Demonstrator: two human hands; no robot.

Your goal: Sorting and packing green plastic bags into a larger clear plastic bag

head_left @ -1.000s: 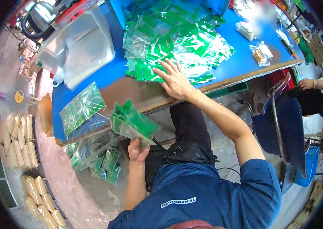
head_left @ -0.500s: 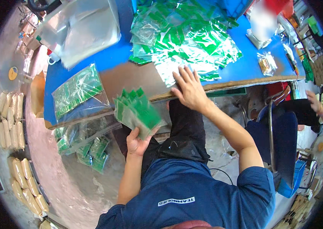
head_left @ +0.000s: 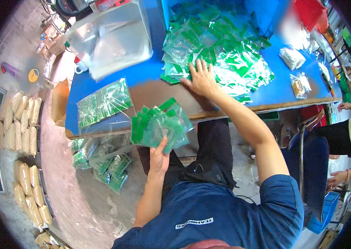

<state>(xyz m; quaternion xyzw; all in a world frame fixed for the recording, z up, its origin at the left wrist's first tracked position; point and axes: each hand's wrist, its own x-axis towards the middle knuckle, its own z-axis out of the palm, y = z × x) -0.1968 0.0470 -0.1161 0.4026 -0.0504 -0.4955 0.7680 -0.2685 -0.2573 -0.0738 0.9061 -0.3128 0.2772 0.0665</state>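
My left hand (head_left: pixel 159 157) grips a fanned stack of small clear plastic packets with green strips (head_left: pixel 171 126), thumb on top, just in front of the table's near edge. My right hand (head_left: pixel 203 79) lies with fingers apart on the near left side of a large heap of similar green-and-clear packets (head_left: pixel 221 41); whether a packet sits under its fingertips is hidden. Left of the held stack, a larger clear bag filled with green packets (head_left: pixel 105 101) lies flat at the table edge.
Large clear plastic bags (head_left: pixel 121 45) lie at the back left of the blue table (head_left: pixel 142 74). Two small wrapped bundles (head_left: pixel 300 85) sit at the right. Filled green bags (head_left: pixel 111 166) are on the floor below. A blue chair (head_left: pixel 308 162) and another person's hands (head_left: pixel 338 179) are at right.
My right hand has moved left and away from the near edge, onto the heap's left side. The stack in my left hand has spread into a wider fan. The view has shifted.
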